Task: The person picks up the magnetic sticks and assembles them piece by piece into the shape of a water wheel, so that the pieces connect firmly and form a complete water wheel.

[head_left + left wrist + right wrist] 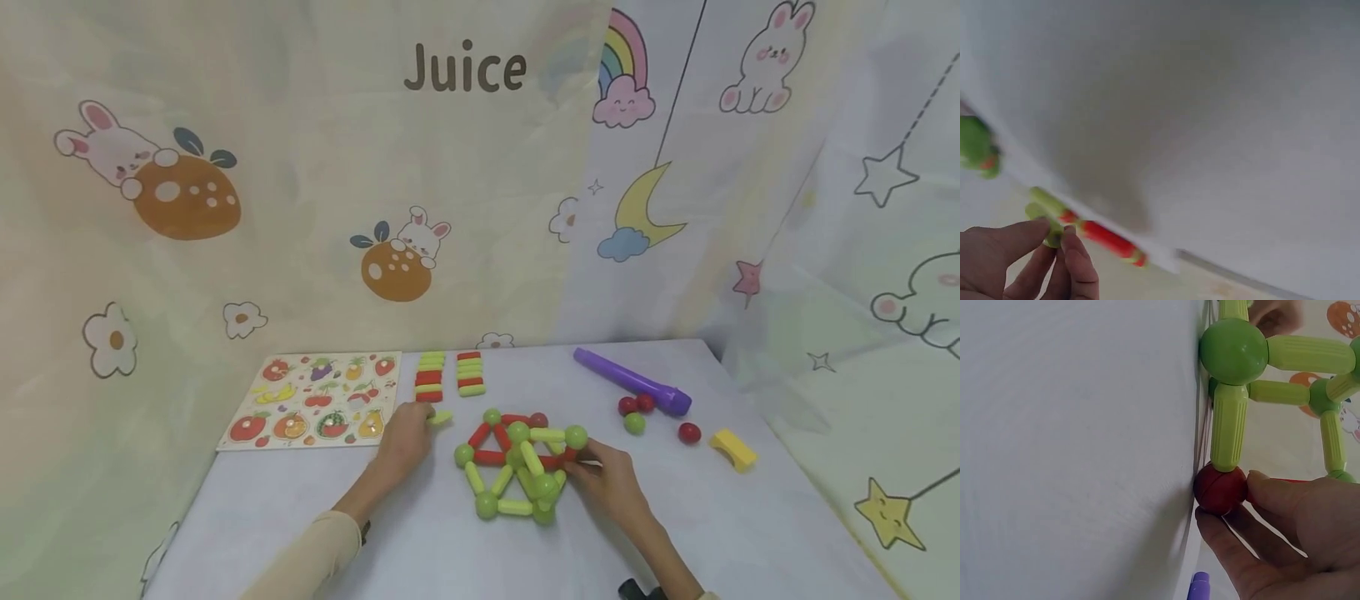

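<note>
Covering table [750,533]: white cloth; cartoon curtains behind. Left grip [405,437] pinches green stick [441,417]; right grip [611,483] holds red ball [1219,487].

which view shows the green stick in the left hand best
Left wrist view: the short light-green ridged plastic stick sits close up, pinched by the left hand. The head view shows it small; the right wrist view doesn't show it.

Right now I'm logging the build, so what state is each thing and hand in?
Left hand: pinches a green stick.
Right hand: grips a red ball at the structure's edge.
Stick-and-ball structure: assembled, standing on the table.
Stick rows: lined up, untouched.
Loose balls: lying apart.
Purple tube: lying flat.
</note>
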A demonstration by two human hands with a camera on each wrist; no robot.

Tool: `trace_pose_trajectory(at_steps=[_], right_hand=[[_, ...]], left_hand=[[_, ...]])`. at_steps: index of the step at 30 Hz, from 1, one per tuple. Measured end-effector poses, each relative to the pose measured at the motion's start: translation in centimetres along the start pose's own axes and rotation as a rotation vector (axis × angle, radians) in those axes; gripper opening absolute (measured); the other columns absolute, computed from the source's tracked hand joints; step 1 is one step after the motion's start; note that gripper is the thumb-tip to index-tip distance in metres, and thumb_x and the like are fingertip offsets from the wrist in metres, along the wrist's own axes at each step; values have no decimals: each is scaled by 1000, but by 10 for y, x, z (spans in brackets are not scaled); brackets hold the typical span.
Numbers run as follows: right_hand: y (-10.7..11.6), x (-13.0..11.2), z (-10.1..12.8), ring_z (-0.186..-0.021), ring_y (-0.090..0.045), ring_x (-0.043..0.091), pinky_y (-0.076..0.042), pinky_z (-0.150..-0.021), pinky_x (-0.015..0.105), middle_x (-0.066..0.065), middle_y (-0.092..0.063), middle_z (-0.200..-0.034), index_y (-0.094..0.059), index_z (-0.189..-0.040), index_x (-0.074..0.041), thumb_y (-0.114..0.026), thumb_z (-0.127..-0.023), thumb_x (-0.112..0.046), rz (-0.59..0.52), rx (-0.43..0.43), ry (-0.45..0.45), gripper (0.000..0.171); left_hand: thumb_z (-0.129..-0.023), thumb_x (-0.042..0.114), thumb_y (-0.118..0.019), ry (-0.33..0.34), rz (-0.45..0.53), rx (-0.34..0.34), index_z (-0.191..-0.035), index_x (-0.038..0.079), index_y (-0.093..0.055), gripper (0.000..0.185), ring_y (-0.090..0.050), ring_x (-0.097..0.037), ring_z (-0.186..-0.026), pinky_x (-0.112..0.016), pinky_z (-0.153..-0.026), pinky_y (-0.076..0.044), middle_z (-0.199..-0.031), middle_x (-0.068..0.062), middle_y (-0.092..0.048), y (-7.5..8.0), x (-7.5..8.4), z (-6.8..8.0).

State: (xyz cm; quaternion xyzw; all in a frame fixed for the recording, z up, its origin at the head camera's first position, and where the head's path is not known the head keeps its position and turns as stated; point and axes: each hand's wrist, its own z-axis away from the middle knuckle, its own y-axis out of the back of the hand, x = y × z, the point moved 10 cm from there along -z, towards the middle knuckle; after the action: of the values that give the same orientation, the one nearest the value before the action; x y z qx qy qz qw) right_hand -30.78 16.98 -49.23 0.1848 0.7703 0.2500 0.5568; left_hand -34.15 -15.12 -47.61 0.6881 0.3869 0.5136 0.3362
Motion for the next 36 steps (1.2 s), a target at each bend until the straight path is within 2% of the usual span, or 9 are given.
trace_pose_trajectory(at_steps=[3, 6, 10, 13, 18, 22, 25, 31, 36], right_hand=[[1, 2, 0, -108, -77, 35, -64, -90, 37, 10, -81, -107, -76, -111, -6, -85, -87, 3, 10, 6, 2, 27], [3, 1, 1, -107, -77, 36, -64, -89, 37, 11, -81, -106, -76, -110, -5, -85, -86, 4, 13, 21, 23, 27], [4, -1, 0, -104, -78, 36, -64, -88, 38, 11, -81, -105, -77, -109, -6, -86, -85, 5, 15, 40, 50, 27], [4, -2, 0, -105, -78, 36, -64, -88, 38, 12, -81, -105, -77, -109, -5, -86, -86, 4, 15, 39, 47, 27], [2, -2, 1, -106, -77, 37, -64, -89, 39, 12, -81, -106, -77, -112, -4, -85, -87, 4, 8, 25, 36, 27], [2, -3, 2, -105, -78, 37, -64, -89, 40, 11, -81, -104, -77, -110, -4, -85, -86, 4, 9, 30, 51, 27], [2, -3, 1, -104, -78, 37, -64, -89, 40, 11, -82, -104, -77, -109, -6, -86, -85, 4, 8, 36, 57, 27], [1, -3, 1, -105, -78, 36, -64, -90, 39, 11, -81, -105, -77, -109, -6, -86, -86, 3, -1, 21, 52, 26], [1, -1, 1, -106, -78, 35, -64, -90, 37, 10, -81, -105, -77, -109, -7, -86, -87, 2, 1, 14, 28, 25]], left_hand=[[-93, 2, -81, -41, 134, 18, -109, -2, -80, 16, -72, -21, -93, -34, -81, -62, -104, -11, -80, 12, 34, 18], [-92, 5, -85, -110, 244, 13, -108, 1, -82, 17, -69, -16, -86, -26, -73, -58, -99, -6, -81, 21, 72, 35], [-93, 9, -85, -158, 313, 13, -107, 3, -84, 16, -69, -16, -84, -20, -69, -56, -95, -4, -81, 24, 100, 48], [-93, 10, -85, -153, 315, 29, -108, 2, -84, 17, -69, -17, -83, -19, -69, -55, -95, -4, -81, 25, 106, 53], [-91, 8, -86, -134, 355, 82, -107, 2, -84, 17, -66, -19, -77, -19, -64, -52, -91, -3, -80, 27, 107, 65], [-89, 6, -88, -152, 387, 149, -105, 2, -84, 17, -65, -21, -73, -19, -62, -51, -85, 0, -77, 32, 108, 72], [-89, 5, -88, -163, 402, 175, -105, 3, -84, 16, -66, -22, -73, -19, -63, -52, -83, 1, -76, 34, 108, 73], [-89, 6, -89, -152, 419, 151, -105, 4, -84, 17, -67, -16, -76, -20, -66, -53, -82, 4, -75, 31, 107, 72], [-90, 12, -89, -180, 447, 115, -106, 5, -84, 18, -66, -12, -77, -22, -66, -55, -87, 4, -78, 33, 104, 70]])
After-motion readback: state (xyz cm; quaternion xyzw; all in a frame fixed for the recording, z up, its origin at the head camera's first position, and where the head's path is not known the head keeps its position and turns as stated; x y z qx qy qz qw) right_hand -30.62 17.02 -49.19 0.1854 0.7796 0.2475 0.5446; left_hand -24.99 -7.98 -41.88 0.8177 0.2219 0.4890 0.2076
